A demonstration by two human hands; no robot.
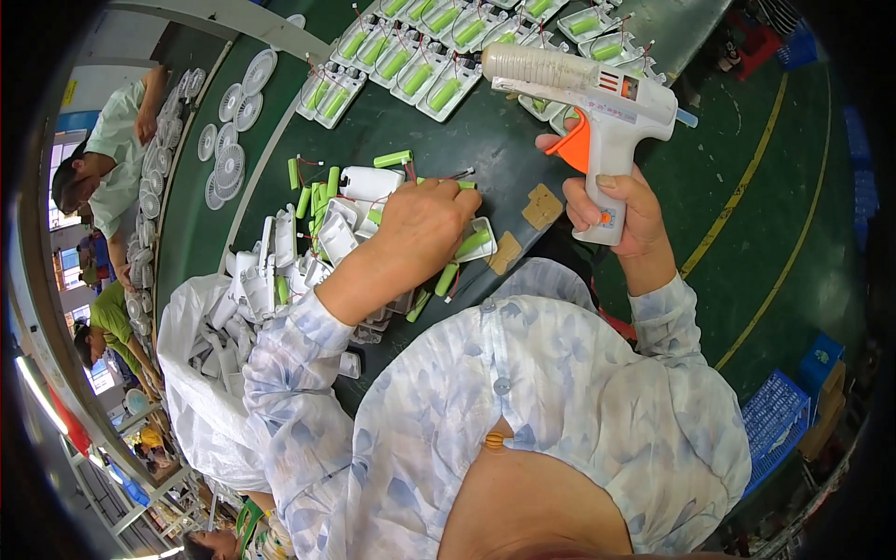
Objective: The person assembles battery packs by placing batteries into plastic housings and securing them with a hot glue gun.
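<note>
My right hand (627, 210) is wrapped round the handle of a white hot glue gun (621, 117) with an orange trigger (572, 145). The gun is raised at the table's right edge, its nozzle end toward the left. My left hand (425, 224) reaches over the heap of parts with fingers curled down; what they grip is hidden beneath. Right beside it lies a white plastic housing (478, 241) with a green battery in it. Loose green batteries (322, 201) with thin wires and white plastic housings (280, 243) lie left of this hand.
Rows of white housings fitted with green batteries (415, 79) cover the table's far end. Brown patches (541, 207) mark its right edge. A white plastic bag (191, 327) of housings stands at left. Beyond, round white grilles (229, 168) lie on a green belt, with people working alongside.
</note>
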